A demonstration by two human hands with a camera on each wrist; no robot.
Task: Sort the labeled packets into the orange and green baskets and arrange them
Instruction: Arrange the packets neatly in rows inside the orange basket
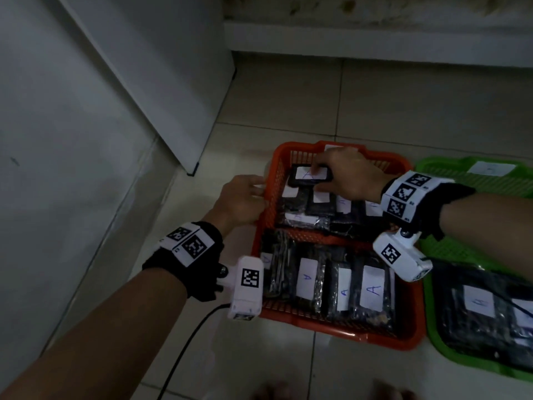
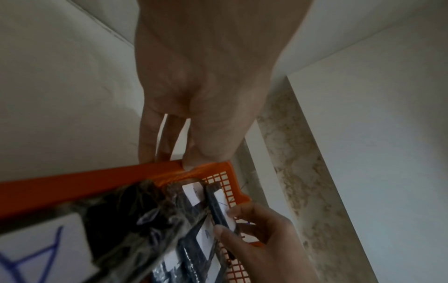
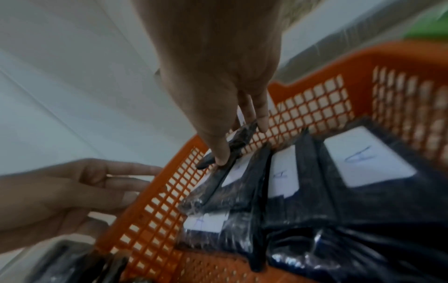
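Two orange baskets stand on the tiled floor, a far one (image 1: 274,180) and a near one (image 1: 331,327), both filled with black packets bearing white "A" labels. My right hand (image 1: 317,177) pinches one such labeled packet (image 1: 302,176) just above the far basket's back left corner; the right wrist view shows this packet (image 3: 240,137) held edge-on between thumb and fingers. My left hand (image 1: 259,189) rests against the far basket's left rim (image 2: 109,174), thumb on top and straight fingers down the outer wall (image 3: 150,206). Green baskets (image 1: 450,166) at the right hold more labeled packets.
A white cabinet (image 1: 144,67) stands close on the left, and a wall with a skirting ledge (image 1: 375,39) runs behind the baskets. A black cable (image 1: 184,347) trails from the left wrist camera. Bare toes (image 1: 277,391) show at the bottom edge.
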